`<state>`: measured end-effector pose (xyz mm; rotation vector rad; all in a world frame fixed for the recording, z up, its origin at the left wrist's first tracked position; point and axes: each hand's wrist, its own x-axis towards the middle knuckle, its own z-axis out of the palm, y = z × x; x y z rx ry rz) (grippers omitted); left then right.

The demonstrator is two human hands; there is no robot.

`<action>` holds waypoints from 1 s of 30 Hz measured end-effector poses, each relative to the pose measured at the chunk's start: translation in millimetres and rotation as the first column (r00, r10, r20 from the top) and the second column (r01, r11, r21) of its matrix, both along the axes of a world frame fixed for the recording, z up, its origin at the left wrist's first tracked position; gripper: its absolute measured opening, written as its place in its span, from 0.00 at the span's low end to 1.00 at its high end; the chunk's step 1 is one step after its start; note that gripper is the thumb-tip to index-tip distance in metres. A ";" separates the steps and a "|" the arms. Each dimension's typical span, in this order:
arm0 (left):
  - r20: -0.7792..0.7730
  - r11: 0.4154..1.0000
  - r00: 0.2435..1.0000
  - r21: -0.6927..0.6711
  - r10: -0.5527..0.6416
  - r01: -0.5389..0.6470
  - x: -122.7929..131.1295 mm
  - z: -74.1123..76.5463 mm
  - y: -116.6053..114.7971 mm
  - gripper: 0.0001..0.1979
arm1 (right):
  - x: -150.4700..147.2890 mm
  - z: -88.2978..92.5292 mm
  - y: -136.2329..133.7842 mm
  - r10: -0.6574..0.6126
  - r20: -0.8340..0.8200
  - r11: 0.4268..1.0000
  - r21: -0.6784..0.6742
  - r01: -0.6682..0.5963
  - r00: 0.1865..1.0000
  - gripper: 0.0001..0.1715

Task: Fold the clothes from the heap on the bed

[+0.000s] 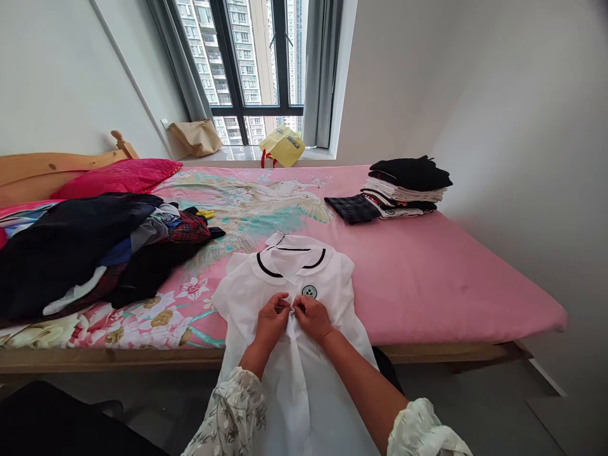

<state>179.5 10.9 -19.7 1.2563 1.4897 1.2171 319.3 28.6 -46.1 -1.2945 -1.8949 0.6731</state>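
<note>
A white shirt (327, 354) with a black-trimmed collar and a round dark badge (309, 291) lies face up. Its upper part rests on the bed, and the lower part hangs over the edge toward me. My left hand (274, 316) pinches the left side of the front opening just below the collar. Close beside it, my right hand (310, 315) pinches the opposite edge under the badge. The fingertips of both hands nearly meet at the placket; any button between them is hidden.
Left on the bed (451, 272) is a heap of dark clothes (71, 247), with a red pillow (123, 177) behind. Folded clothes (408, 183) are stacked at the back right. A paper bag (196, 136) and a yellow bag (284, 145) sit by the window.
</note>
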 end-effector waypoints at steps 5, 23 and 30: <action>0.036 0.999 0.999 0.000 -0.033 0.033 0.4 -4.1 1.1 0.18 | 0.0 1.5 1.3 0.011 0.002 1.000 -0.018 -0.011 1.000 0.04; -0.189 0.994 0.982 0.100 -0.022 0.042 -0.1 8.5 -2.1 0.16 | 0.9 0.0 2.7 0.000 -0.002 0.999 -0.049 0.000 1.000 0.05; -0.201 0.991 0.978 0.102 -0.062 0.084 -1.4 3.2 0.2 0.16 | 1.5 1.9 2.6 -0.004 -0.056 0.996 -0.087 -0.001 0.998 0.06</action>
